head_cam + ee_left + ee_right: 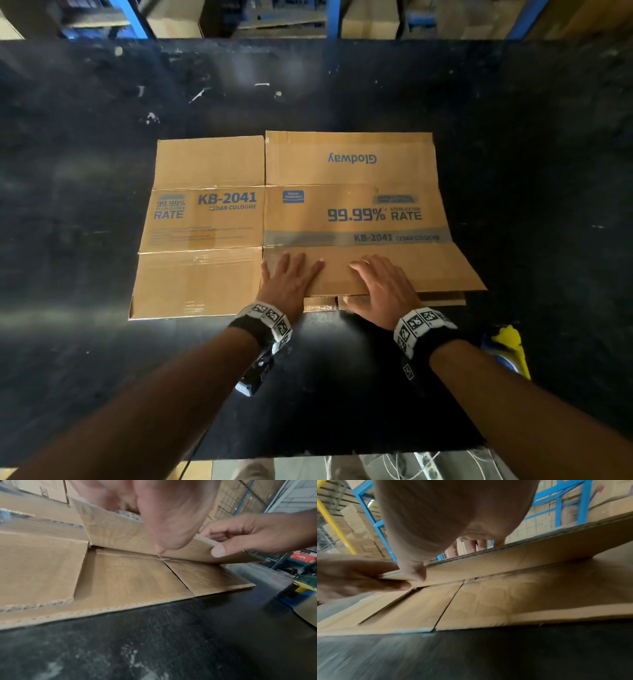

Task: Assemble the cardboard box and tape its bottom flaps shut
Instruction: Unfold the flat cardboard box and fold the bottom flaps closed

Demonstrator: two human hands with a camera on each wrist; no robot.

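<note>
Flattened corrugated cardboard box, brown with blue print, lies on a scuffed black table. Left hand and right hand each pinch its raised near flap, fingers above, thumbs beneath. Yellow-blue tape dispenser sits nearby.

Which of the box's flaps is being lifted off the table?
The near right flap, the one both hands pinch, left hand and right hand. Its edge is raised; the near left flap lies flat.

Warehouse: blue racking, stacked cartons
</note>
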